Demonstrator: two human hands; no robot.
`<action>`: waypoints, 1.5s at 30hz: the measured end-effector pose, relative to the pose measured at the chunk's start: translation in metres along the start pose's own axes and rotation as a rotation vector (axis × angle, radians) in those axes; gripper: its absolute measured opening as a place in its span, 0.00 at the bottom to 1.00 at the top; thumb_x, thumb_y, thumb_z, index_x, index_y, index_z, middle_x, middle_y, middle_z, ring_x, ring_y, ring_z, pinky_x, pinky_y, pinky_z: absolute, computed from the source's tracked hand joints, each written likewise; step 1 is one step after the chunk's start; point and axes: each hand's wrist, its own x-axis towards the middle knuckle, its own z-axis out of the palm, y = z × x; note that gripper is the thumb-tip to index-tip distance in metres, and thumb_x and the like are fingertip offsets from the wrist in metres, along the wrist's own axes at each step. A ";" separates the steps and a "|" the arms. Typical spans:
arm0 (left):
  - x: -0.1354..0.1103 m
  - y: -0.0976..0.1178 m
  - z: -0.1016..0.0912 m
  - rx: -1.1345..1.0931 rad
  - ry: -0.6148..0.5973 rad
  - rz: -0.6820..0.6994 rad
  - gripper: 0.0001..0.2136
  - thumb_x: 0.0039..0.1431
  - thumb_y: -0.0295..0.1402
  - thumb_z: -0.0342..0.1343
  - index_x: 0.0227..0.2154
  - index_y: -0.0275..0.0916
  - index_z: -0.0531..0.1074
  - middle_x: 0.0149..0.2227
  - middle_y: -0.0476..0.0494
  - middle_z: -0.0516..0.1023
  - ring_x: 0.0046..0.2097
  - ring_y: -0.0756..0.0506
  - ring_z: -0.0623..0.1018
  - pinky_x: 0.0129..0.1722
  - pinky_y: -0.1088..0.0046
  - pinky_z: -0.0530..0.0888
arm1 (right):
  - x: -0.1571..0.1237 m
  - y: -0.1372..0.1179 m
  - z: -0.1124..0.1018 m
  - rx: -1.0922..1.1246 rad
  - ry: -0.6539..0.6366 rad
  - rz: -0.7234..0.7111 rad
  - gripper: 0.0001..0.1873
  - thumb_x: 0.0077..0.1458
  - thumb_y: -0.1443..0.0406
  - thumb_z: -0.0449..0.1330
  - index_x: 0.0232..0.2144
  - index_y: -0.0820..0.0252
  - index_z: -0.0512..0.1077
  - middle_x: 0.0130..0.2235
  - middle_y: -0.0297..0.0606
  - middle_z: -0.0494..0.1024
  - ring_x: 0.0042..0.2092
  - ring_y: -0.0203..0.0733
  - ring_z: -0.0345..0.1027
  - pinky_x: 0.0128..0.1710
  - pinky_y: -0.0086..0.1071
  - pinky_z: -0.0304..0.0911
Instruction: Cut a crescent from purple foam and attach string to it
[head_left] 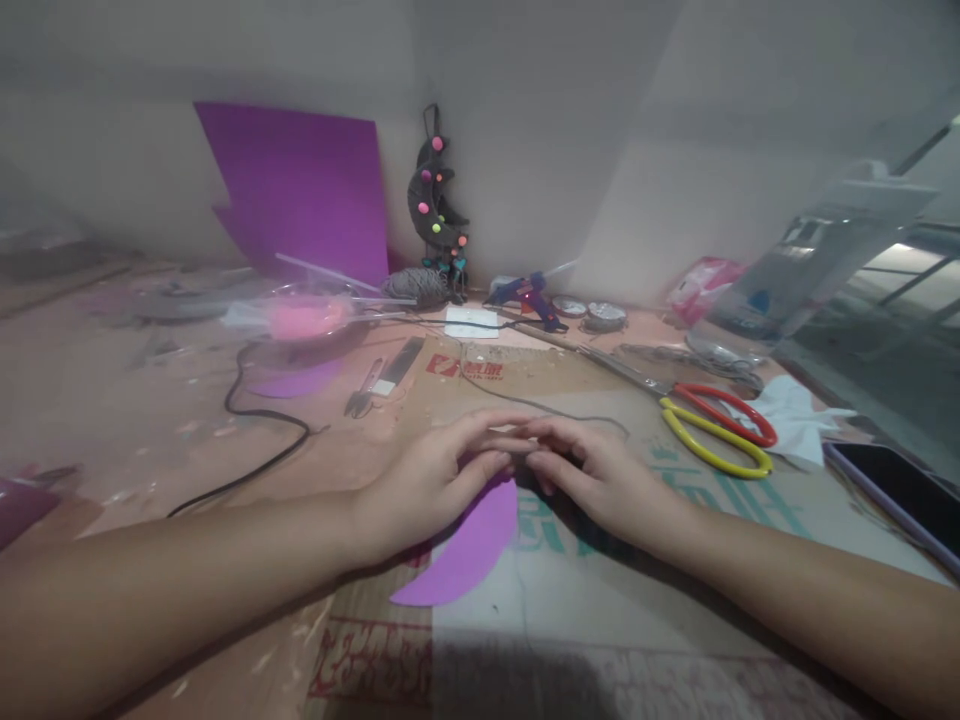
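Observation:
A purple crescent cut from a thin sheet (480, 545) slants below my hands, its pointed lower end toward me. My left hand (442, 475) is closed around the crescent's upper end, thumb in front and fingers behind. Close beside it, my right hand (600, 470) has its fingers curled and its thumb near them. The fingertips of both hands meet or nearly meet. Whatever the right fingers pinch is hidden in shadow. Just behind the hands, a thin grey cord (540, 405) runs across the printed cardboard (585, 610).
Scissors with red and yellow handles (716, 430) lie right, near a crumpled tissue (799, 420) and a phone (900, 490). Behind are a glue gun (529, 298), grey yarn (416, 288), a decorated crescent ornament (431, 205) and a purple sheet (307, 190). A black cable (262, 470) curves left.

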 end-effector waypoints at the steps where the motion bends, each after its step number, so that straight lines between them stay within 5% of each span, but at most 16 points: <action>1: 0.000 -0.001 0.000 -0.018 0.007 -0.024 0.17 0.66 0.30 0.52 0.57 0.44 0.68 0.50 0.43 0.82 0.50 0.44 0.81 0.50 0.66 0.77 | 0.000 0.001 -0.002 0.012 0.015 0.022 0.09 0.64 0.64 0.54 0.41 0.60 0.73 0.26 0.30 0.72 0.28 0.36 0.67 0.30 0.29 0.63; 5: 0.002 -0.006 -0.002 -0.143 -0.022 -0.158 0.21 0.65 0.34 0.55 0.60 0.46 0.65 0.45 0.45 0.84 0.44 0.46 0.82 0.45 0.68 0.78 | -0.002 0.005 -0.006 0.066 0.120 0.063 0.13 0.65 0.58 0.54 0.34 0.59 0.72 0.24 0.30 0.69 0.26 0.34 0.62 0.26 0.28 0.57; 10: 0.006 -0.003 -0.005 -0.008 -0.043 -0.153 0.19 0.62 0.38 0.59 0.56 0.42 0.72 0.50 0.41 0.81 0.50 0.43 0.79 0.52 0.65 0.75 | -0.004 0.008 -0.004 0.089 0.187 0.047 0.14 0.64 0.55 0.55 0.34 0.58 0.72 0.24 0.30 0.69 0.26 0.34 0.61 0.26 0.29 0.57; 17: 0.009 -0.004 -0.009 -0.005 -0.028 -0.064 0.21 0.72 0.41 0.41 0.44 0.37 0.79 0.43 0.41 0.80 0.48 0.44 0.78 0.52 0.66 0.71 | -0.003 0.011 -0.005 0.064 0.188 0.023 0.13 0.64 0.56 0.55 0.36 0.57 0.74 0.25 0.30 0.69 0.26 0.35 0.62 0.25 0.29 0.57; 25: 0.011 -0.005 -0.011 0.069 -0.127 -0.029 0.17 0.70 0.41 0.48 0.34 0.38 0.78 0.37 0.44 0.80 0.45 0.44 0.76 0.48 0.67 0.70 | -0.003 0.007 -0.004 0.058 0.128 -0.024 0.11 0.64 0.58 0.55 0.35 0.57 0.74 0.32 0.36 0.78 0.34 0.38 0.71 0.34 0.31 0.64; 45: 0.009 0.000 -0.007 0.122 0.038 -0.121 0.06 0.58 0.35 0.63 0.27 0.40 0.77 0.32 0.47 0.78 0.40 0.46 0.76 0.43 0.68 0.70 | -0.002 0.003 -0.006 -0.006 0.095 -0.034 0.11 0.63 0.61 0.55 0.31 0.58 0.72 0.27 0.31 0.73 0.27 0.35 0.64 0.30 0.29 0.60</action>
